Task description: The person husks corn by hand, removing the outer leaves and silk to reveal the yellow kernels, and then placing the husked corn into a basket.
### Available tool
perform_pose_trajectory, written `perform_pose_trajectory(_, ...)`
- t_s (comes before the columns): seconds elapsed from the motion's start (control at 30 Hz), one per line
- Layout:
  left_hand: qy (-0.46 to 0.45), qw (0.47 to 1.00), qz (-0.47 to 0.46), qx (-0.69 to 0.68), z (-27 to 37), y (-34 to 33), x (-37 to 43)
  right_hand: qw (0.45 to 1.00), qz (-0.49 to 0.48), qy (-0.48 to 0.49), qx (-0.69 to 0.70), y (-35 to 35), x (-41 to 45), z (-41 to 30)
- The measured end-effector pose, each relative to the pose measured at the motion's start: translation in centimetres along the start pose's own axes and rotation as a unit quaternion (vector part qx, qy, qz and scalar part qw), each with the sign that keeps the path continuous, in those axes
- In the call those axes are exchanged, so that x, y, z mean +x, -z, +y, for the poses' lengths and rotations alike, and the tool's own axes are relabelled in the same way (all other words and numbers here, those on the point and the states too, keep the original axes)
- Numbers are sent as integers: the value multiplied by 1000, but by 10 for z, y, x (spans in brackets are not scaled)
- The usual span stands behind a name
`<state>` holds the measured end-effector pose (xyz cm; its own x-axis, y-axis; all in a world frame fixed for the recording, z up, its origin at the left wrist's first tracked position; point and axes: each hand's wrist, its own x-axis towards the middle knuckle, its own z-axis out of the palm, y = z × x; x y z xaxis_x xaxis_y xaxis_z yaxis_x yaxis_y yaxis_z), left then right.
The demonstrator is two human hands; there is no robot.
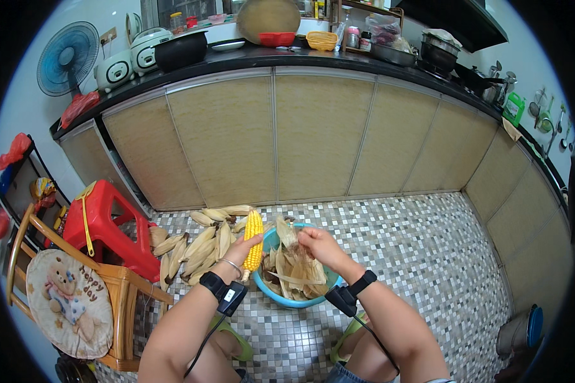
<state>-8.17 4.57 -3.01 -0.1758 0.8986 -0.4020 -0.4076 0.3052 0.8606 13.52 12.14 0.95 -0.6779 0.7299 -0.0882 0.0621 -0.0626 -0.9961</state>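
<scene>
My left hand (244, 253) grips a husked yellow corn cob (254, 234) near its lower half, the cob standing roughly upright at the left rim of a blue plastic basin (287, 302). Over the basin, my right hand (318, 244) pinches a tuft of brown corn silk and what looks like dry husk with its fingertips. Loose pale corn husks (306, 273) fill much of the basin. On the floor left of it lies a pile of unhusked dry corn ears (201, 253). Both wrists wear black straps with small cabled devices.
To the left are a red plastic stool (96, 215) with a yellow fly swatter (85, 220) on it and a wooden chair (120, 287) with a round cushion (69, 304). Cabinets (321, 134) run along the far side under a black countertop (258, 56). A lidded bin (517, 332) stands at right.
</scene>
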Motion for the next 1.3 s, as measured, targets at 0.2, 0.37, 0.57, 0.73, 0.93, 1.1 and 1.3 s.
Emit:
perform_pose_trajectory(0.2,-11,977,-114,-178,14,-16,-10,941,56,-1,-334,-14,-3,33)
perform_pose_trajectory(0.37,-37,954,-175,-241,16,-43,-25,997,41,-6,-57,-29,-4,0)
perform_pose_trajectory(0.57,-130,968,-181,-112,7,-60,-28,968,-37,-112,222,-60,-25,-25)
perform_pose_trajectory(0.73,-271,927,28,257,14,-70,-38,983,15,-31,183,-51,-25,-12)
perform_pose_trajectory(0.93,-352,815,109,447,14,-71,-42,995,40,7,95,-37,-32,0)
perform_pose_trajectory(1.1,-391,803,99,438,5,-62,-29,996,51,-2,67,-33,-45,-5)
perform_pose_trajectory(1.3,-260,947,76,171,-7,-53,-11,941,-48,-168,290,-21,-51,-12)
